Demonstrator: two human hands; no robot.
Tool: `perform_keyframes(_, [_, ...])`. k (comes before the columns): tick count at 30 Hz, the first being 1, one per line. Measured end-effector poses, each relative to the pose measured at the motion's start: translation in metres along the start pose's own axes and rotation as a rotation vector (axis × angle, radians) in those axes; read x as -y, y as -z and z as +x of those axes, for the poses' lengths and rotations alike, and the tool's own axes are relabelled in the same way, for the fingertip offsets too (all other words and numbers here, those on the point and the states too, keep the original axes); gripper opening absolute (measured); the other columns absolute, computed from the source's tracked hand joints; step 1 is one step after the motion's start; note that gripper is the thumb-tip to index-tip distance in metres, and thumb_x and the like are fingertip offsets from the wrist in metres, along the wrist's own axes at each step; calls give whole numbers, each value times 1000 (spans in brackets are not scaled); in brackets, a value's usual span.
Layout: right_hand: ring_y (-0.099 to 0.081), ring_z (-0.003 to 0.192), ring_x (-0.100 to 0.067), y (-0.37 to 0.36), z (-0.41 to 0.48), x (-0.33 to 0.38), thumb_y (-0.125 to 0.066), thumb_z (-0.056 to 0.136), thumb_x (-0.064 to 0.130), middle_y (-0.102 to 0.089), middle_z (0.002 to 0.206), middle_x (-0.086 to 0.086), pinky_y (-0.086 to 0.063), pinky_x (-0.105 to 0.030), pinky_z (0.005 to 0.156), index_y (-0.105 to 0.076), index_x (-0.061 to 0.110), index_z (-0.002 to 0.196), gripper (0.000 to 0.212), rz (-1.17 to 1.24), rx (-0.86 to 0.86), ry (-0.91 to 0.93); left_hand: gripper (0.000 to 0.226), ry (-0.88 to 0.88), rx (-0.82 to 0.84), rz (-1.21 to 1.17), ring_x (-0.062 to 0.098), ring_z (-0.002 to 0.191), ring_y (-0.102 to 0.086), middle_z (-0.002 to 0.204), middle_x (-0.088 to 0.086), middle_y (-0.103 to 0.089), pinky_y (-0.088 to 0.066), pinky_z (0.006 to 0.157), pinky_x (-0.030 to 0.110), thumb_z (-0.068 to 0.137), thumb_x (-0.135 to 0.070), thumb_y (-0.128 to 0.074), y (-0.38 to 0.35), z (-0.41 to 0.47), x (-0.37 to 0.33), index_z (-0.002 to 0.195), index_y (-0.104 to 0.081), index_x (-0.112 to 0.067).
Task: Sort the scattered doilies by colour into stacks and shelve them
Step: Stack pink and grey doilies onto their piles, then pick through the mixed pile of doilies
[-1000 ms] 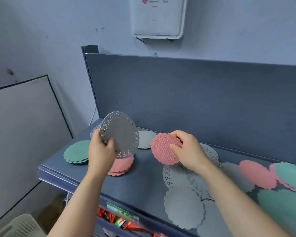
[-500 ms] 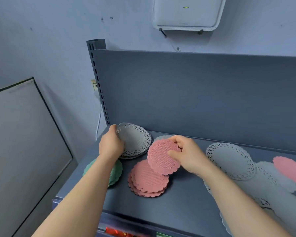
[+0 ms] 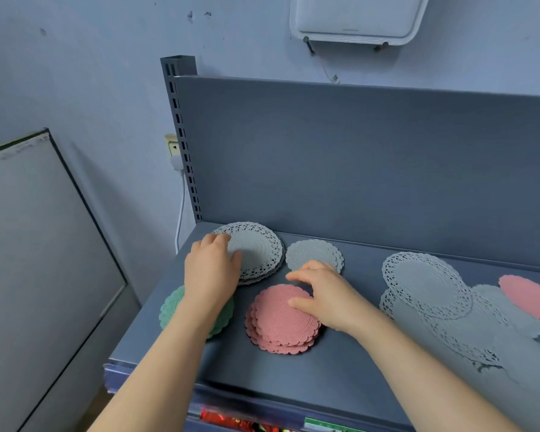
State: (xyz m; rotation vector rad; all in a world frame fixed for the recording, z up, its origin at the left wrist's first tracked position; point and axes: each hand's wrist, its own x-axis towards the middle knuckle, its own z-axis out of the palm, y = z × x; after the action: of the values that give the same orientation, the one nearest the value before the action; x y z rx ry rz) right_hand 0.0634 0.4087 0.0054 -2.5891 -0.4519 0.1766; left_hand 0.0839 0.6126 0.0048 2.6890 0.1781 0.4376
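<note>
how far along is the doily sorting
Done: green stack, pink stack, lacy grey stack and small grey pile sit apart on the shelf. In hand: left hand grips the lacy grey stack; right hand touches the pink stack. Left: loose grey doilies and pink doilies overlapping at right.

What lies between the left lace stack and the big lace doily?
Head view: a small grey doily lies flat between lace stack and big lace doily, bare shelf either side; the right hand hides its near edge.
</note>
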Motion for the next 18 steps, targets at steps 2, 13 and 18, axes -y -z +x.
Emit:
perform_keyframes(2, [-45,116,-13,3,-7,-3,-64,86,36,-55,118,5,-38,-28,100,-55,24,130,46,-9,-67,6,37,-46,-26,-39,34,112,-51,125,9,-60,-43,90,40,91,-29,-54,0,-11,-12,124,-58,-11])
perform_keyframes(13, [-52,120,-15,59,-106,-96,-51,95,36,-57,131,8,-37,-26,98,-57,24,129,37,-152,-339,-219,19,-506,28,-112,32,74,-63,85,4,-71,-53,65,36,79,-27,-69,-47,-79,-144,92,-70,-14])
perform_keyframes(18, [-54,119,-18,92,-169,-164,-51,94,35,-58,130,5,-44,-32,97,-57,21,129,38,-196,-369,-366,18,-629,110,-165,29,75,-62,87,1,-71,-52,66,35,79,-29,-65,-81,-109,-231,92,-71,-17])
